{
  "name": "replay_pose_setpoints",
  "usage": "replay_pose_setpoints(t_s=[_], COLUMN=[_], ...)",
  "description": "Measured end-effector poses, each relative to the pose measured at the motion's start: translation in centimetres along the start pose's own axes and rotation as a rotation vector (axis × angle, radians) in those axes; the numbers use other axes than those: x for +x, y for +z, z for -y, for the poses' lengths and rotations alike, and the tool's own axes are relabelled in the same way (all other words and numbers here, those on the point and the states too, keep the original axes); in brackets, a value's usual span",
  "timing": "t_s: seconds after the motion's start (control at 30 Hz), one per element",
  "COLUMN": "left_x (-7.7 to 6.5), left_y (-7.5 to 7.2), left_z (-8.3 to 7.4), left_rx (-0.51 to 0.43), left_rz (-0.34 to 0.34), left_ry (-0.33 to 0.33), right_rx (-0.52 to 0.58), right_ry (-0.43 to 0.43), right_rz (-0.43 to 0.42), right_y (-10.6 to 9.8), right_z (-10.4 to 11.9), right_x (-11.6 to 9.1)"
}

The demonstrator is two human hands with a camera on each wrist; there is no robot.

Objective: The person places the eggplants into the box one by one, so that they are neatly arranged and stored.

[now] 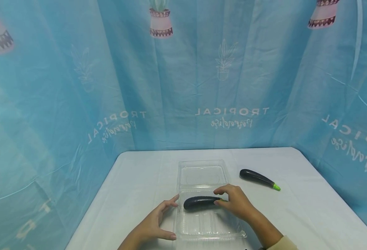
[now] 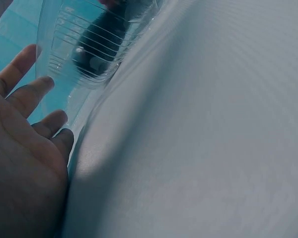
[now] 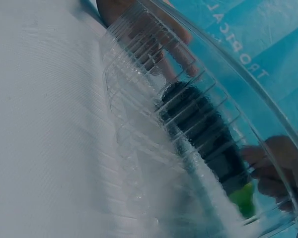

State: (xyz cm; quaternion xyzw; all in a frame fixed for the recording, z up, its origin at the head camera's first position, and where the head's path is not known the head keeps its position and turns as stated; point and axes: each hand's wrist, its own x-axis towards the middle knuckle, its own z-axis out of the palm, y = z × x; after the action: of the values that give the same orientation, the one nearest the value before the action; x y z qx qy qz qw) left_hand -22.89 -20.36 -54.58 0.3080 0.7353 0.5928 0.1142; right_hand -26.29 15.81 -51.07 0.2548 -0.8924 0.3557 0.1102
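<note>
A dark purple eggplant (image 1: 200, 202) lies crosswise in the base of a clear plastic clamshell box (image 1: 202, 227); its lid is folded back. My right hand (image 1: 236, 203) is over the eggplant's stem end. The thumb touches or nearly touches its near side, while the index finger stands a little apart behind. Through the clear wall in the right wrist view, the eggplant (image 3: 203, 131) shows its green stem beside the fingers. My left hand (image 1: 153, 220) is spread at the box's left side, fingertips at its edge; the left wrist view shows those fingers (image 2: 32, 96) holding nothing.
A second eggplant (image 1: 256, 177) with a bright green stem lies on the white table (image 1: 146, 180), right of the open lid (image 1: 202, 173). Blue printed curtains (image 1: 177, 83) surround the table at the back and both sides.
</note>
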Motion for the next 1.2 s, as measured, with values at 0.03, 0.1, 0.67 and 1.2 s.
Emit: replay_pose_setpoints(t_s=[0.03,0.1,0.67,1.2], left_x=[0.0,0.0,0.0,-0.1], left_y=[0.0,0.0,-0.1,-0.1], left_z=[0.0,0.0,0.0,0.1], left_rx=[0.000,0.005,-0.001,0.006], left_rz=[0.002,0.003,0.022,0.023], left_ry=[0.003,0.006,0.032,0.035], right_rx=[0.007,0.021,0.201,0.264], right_ry=[-0.005,-0.003,0.164,0.173], right_rz=[-0.008,-0.020,-0.040,-0.272], right_y=[0.0,-0.1,-1.0,-4.4], right_z=[0.0,0.0,0.2,-2.2], right_x=[0.0,-0.1,0.1,-0.7])
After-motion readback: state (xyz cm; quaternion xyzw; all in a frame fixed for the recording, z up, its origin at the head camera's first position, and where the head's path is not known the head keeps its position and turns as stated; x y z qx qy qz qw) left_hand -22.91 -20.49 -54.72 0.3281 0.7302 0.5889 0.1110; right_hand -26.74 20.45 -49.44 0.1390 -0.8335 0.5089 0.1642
